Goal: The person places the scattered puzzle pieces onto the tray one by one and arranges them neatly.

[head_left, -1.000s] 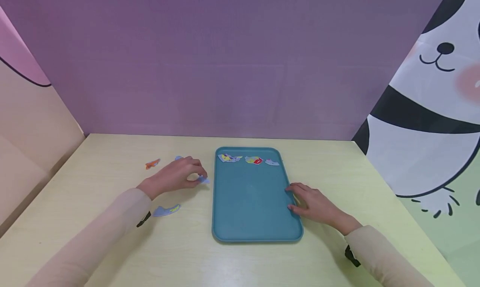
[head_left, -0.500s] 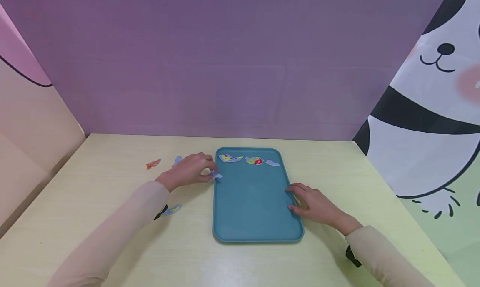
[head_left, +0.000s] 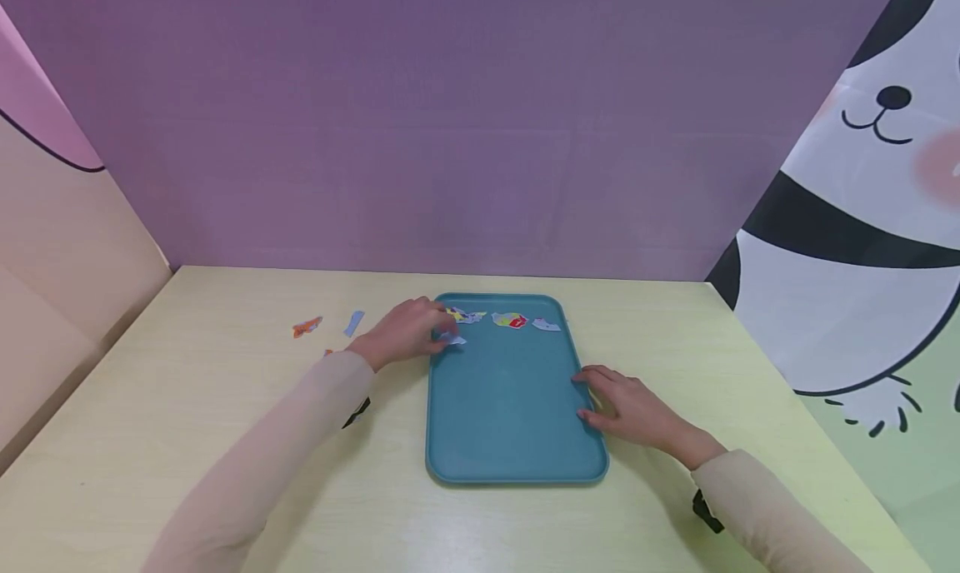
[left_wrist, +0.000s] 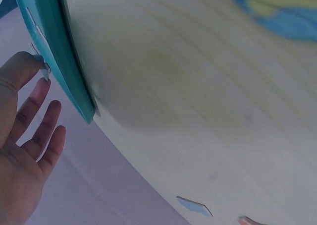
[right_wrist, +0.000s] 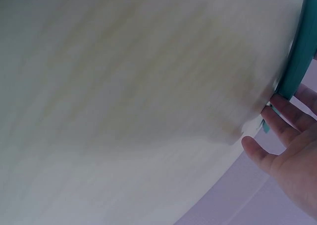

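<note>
Left hand (head_left: 407, 331) now farther over tray (head_left: 517, 406), piece (head_left: 457, 340) in pinch; right hand (head_left: 628, 406) loose on rim (head_left: 517, 481)

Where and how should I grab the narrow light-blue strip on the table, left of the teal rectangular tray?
Probably pinch the narrow light-blue strip by its long edges, midway, coming from above: it lies flat on the pale table, and its narrow width suits thumb and finger.

The pale tabletop (head_left: 187, 406) extended beneath the left hand (head_left: 405, 331) and right hand (head_left: 626, 406). A purple backdrop (head_left: 420, 123) stood beyond both. A beige-and-pink panel (head_left: 52, 248) flanked the left hand; a panda-printed panel (head_left: 870, 306) flanked the right. Light reflected nearer the camera than both hands.
</note>
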`<state>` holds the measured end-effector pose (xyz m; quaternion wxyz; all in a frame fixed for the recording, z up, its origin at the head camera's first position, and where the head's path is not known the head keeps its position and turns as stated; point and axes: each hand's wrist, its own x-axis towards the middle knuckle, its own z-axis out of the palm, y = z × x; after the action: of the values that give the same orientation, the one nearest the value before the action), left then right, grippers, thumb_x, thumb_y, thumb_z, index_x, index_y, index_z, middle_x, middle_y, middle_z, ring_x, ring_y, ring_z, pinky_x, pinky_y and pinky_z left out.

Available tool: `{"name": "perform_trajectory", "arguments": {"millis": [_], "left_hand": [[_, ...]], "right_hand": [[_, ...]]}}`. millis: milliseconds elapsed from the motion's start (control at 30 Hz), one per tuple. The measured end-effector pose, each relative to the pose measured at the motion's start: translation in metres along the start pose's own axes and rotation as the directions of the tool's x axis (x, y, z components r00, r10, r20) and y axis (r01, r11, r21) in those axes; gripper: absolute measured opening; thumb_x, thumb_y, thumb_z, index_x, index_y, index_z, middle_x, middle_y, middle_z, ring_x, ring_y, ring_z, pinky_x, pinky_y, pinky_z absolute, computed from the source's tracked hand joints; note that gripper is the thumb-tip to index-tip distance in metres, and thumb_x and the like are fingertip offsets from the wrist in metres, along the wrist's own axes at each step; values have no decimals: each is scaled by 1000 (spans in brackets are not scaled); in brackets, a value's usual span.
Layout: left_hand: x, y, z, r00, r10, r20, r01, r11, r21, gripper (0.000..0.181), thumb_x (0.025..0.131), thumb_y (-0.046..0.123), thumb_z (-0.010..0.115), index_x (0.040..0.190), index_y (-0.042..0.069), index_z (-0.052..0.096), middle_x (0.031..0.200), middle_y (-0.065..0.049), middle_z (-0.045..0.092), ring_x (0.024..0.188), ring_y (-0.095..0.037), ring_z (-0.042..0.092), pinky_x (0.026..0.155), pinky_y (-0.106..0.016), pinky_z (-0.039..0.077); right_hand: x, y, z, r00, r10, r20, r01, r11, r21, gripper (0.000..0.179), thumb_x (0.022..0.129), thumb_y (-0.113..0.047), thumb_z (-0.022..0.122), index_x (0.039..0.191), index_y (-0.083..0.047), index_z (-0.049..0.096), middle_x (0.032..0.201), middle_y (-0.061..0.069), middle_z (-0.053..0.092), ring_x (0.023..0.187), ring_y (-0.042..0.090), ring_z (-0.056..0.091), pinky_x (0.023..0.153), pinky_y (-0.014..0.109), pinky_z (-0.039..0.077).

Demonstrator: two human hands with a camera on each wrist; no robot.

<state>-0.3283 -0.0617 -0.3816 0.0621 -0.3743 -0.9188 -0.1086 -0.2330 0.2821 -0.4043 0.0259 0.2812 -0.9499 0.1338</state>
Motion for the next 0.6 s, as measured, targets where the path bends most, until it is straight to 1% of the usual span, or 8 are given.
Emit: {"name": "perform_trajectory", "arguments": {"millis": [100, 267, 400, 600], "left_hand": [[6, 2, 1, 1000, -23, 7, 23, 1000, 12, 17, 81, 18, 67, 97, 20, 70, 100, 2, 65, 86, -16, 54, 77, -29, 46], [13, 1, 5, 999, -50, 12, 50, 999, 13, 17, 81, 17, 67, 97, 20, 70, 99, 2, 66, 85, -15, 56, 75, -29, 47], [17, -3, 8, 997, -71, 14, 71, 997, 7, 18, 80, 17, 67, 98, 19, 71, 102, 3, 66, 85, -14, 58, 76, -29, 48], [20, -7, 13, 993, -111, 29, 111, 994, 11, 19, 81, 19, 67, 99, 20, 70, 105, 3, 66, 86, -14, 58, 78, -29, 48]], "right_hand": [[0, 0, 0, 1000, -7, -3, 7, 1000, 1, 45, 82, -25, 65, 118, -1, 53, 123, 19, 54, 110, 34, 55, 89, 50, 46], [0, 1, 1, 1000, -2, 1, 2, 1000, 1, 46, 82, -25, 65, 119, -1, 53, 123, 19, 54, 111, 34, 54, 88, 50, 46], [0, 2, 1, 1000, 8, 5, -8, 1000, 4, 46, 82, -26, 65, 119, -2, 53, 124, 18, 53, 112, 34, 53, 88, 51, 46], [0, 2, 1, 1000, 12, 12, -12, 1000, 12, 47, 82, -27, 65, 120, -2, 52, 124, 19, 53, 113, 34, 53, 89, 52, 45]]}}
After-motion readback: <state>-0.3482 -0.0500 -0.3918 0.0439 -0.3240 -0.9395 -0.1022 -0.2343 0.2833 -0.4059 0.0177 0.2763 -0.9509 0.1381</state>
